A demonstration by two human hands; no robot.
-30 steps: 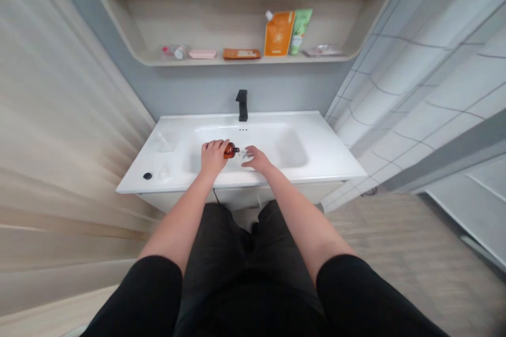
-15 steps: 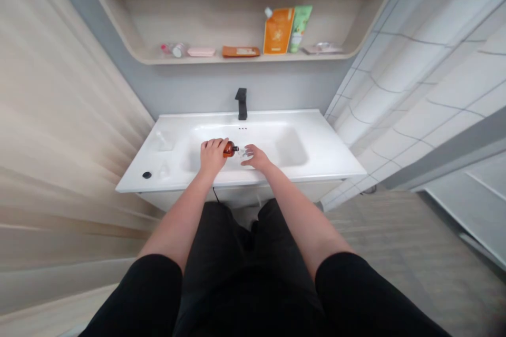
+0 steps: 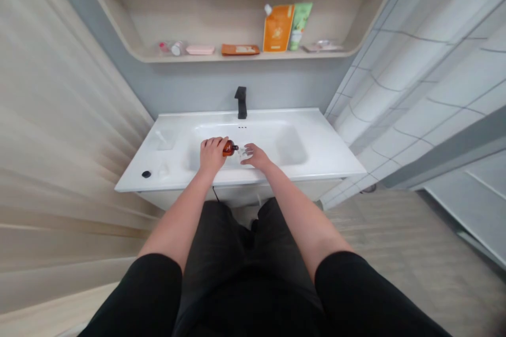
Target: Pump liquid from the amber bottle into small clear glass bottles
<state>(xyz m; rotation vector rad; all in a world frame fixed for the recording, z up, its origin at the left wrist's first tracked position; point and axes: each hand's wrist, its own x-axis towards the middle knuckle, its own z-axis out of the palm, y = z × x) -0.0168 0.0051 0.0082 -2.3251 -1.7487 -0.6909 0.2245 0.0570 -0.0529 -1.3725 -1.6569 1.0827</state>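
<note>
Person stood at a wide white ceramic washbasin (image 3: 316, 166), both bare forearms reaching in from the bottom of the view. Left hand (image 3: 212, 155) was closed firmly around a small amber bottle with a dark neck (image 3: 230, 148), fingers curled over it, and the bottle lay nearly on its side with the neck pointing right, over the bowl. Right hand (image 3: 256, 156) was partly open, fingers stretched left, with the fingertips (image 3: 248, 148) at a small clear transparent item (image 3: 244, 152). That item was too small and blurred to identify, and I can't tell if the right hand really gripped it or only touched it. Bottle neck and clear item sat just beside each other, almost touching. The sideways tilt looked like it was there to bring the neck to the clear item, and working over the bowl would likely keep any spill in the basin. Behind stood a matte black single-lever faucet (image 3: 241, 102), and higher up a curved light-wood shelf (image 3: 130, 47) held a glossy orange pouch (image 3: 278, 28) and a green tube (image 3: 300, 26), kept out of the way of the hands.
</note>
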